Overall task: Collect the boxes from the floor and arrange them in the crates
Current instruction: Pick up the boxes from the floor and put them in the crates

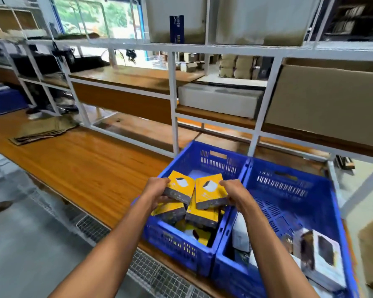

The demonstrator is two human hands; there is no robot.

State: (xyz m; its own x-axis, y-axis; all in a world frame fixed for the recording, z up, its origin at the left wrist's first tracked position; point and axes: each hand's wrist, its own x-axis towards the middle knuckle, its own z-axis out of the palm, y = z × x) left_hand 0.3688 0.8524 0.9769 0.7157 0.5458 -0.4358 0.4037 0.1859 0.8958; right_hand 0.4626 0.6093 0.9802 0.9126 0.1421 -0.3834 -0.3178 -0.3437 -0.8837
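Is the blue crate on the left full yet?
Partly full: yellow boxes fill the left crate near side; its far floor shows bare.

no legible text, print too blurred

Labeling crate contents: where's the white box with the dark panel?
In the head view it lies low right, in the right blue crate, near corner: white box.

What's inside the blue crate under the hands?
The left blue crate holds yellow boxes, piled loosely. The crate's bottom is mostly covered by them and the boxes being held.
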